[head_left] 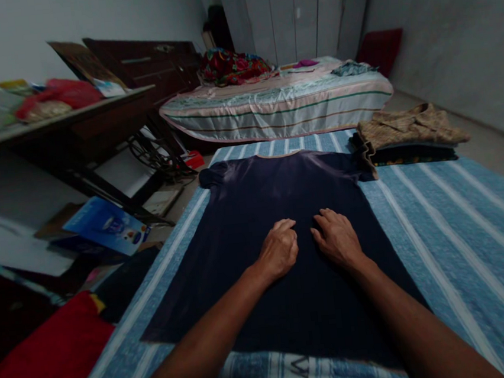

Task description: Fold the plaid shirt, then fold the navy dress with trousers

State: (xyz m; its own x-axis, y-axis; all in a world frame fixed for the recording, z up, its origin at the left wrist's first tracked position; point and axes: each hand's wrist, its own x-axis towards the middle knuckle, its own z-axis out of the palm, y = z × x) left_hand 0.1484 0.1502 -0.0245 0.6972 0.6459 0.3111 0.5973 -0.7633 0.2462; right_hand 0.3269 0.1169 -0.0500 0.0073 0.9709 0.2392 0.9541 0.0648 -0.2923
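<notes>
A dark navy short-sleeved shirt [253, 201] lies spread flat on a blue striped sheet [452, 235], its neck pointing away from me. My left hand [279, 249] rests on the middle of the shirt with the fingers curled under, knuckles down on the cloth. My right hand [337, 237] lies beside it, a few centimetres to the right, fingers bent and pressing the fabric. Neither hand holds anything that I can make out.
A stack of folded clothes [407, 135] sits at the sheet's far right corner. Beyond lies a mattress [279, 106] with a floral bundle [233, 66]. On the left are a dark table [62, 121], a blue box [108, 223] and red cloth [49, 357].
</notes>
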